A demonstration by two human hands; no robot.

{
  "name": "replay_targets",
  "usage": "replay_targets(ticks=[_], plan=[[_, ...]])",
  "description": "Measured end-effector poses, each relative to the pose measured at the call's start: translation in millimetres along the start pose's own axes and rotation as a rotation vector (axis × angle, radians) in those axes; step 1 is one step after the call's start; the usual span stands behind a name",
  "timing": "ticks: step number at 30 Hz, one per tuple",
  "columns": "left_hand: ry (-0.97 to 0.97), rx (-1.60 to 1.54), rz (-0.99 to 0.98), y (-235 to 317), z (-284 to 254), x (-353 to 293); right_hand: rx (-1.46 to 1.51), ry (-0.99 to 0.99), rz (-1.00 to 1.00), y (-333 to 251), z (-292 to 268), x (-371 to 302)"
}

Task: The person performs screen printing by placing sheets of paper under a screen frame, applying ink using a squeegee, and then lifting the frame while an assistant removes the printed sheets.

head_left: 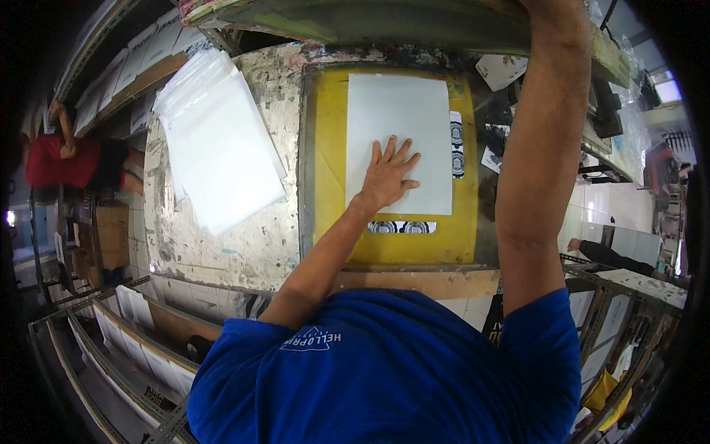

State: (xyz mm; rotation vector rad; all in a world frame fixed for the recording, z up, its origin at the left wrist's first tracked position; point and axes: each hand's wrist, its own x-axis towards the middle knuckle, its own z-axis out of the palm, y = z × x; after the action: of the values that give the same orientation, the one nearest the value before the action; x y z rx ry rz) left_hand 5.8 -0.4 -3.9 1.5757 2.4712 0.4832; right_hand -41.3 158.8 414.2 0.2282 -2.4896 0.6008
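Observation:
My left hand [388,175] lies flat with its fingers spread on a white sheet [414,103]. The sheet rests on a yellow board [330,140] and covers most of its middle. Printed strips with black round designs show beside the sheet's right edge [457,144] and below its lower edge [403,227]. My right arm [543,140] reaches up past the board's right side. It runs out at the top of the picture by a raised greenish frame [355,24], so my right hand is out of sight.
A stack of white plastic-looking sheets [222,148] lies on the paint-stained table [229,255] to the left. Metal shelving with boards [111,325] stands at the lower left. A person in a red top [63,160] is at the far left; another person's dark sleeve [617,254] shows at right.

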Motion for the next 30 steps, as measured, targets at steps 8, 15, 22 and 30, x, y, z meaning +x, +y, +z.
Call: replay_targets(ticks=[8,15,22,30], plan=[[0.024,-0.011,0.012,8,3,-16,0.049,-0.046,-0.026,-17,-14,-12],[0.025,0.01,0.047,7,5,-18,0.058,-0.088,-0.02,-16,-14,-13],[0.22,-0.286,0.098,-4,-22,-15,-0.168,0.106,-0.07,-19,9,-26],[1.091,-1.208,0.014,5,-163,-77,-0.1,-0.044,0.13,-38,29,-90]])
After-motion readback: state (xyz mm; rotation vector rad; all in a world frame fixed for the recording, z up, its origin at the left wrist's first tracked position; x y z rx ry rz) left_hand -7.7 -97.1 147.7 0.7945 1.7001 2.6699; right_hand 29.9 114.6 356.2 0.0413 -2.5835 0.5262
